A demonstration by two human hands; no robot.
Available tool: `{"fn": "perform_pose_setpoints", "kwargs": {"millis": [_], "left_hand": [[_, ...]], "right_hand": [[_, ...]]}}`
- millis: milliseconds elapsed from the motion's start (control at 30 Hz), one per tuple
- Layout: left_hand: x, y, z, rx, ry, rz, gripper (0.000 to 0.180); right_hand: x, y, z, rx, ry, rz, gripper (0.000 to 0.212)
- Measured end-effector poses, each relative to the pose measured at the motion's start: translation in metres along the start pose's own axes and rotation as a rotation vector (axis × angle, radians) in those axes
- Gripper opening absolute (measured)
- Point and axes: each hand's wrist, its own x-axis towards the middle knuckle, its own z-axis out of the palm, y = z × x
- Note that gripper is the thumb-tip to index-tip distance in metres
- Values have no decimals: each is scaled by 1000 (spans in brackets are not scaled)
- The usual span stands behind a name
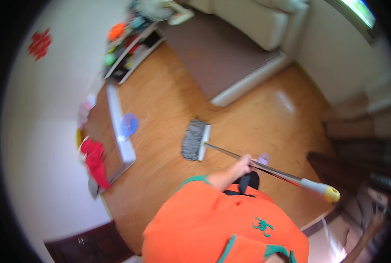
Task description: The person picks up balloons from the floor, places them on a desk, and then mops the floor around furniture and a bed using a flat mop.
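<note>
A flat mop with a shaggy grey head (194, 139) and a white bar lies against the wooden floor in the middle. Its metal pole slants down to the right and ends in a white and yellow grip (322, 190). My left hand (244, 165) is closed around the pole partway along, in front of my orange shirt (217, 219). Nothing touches the end grip. My right hand cannot be made out. Beside the pole, just past my left hand, a small pale purple thing (264, 158) is partly hidden.
A low platform with a brown top (213, 52) and a beige sofa stand at the far side. Left are a shelf of colourful things (132, 55), a white-edged board (119, 125), a blue round thing (129, 125) and red cloth (95, 160). Dark furniture (340, 164) stands right.
</note>
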Motion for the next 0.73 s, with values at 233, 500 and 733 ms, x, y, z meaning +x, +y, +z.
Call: {"fn": "perform_pose_setpoints", "kwargs": {"millis": [233,500,733], "left_hand": [[32,-28,-40,140,-158,-103,9],[25,-51,-78,178,-194,-158,7],[3,-80,-104,250,-132,-47,4]], "right_hand": [[-98,-55,-117,122,149,21,28],[-197,-25,-166,122,17,45,34],[-259,-39,-244,-322,-835,476,81]]}}
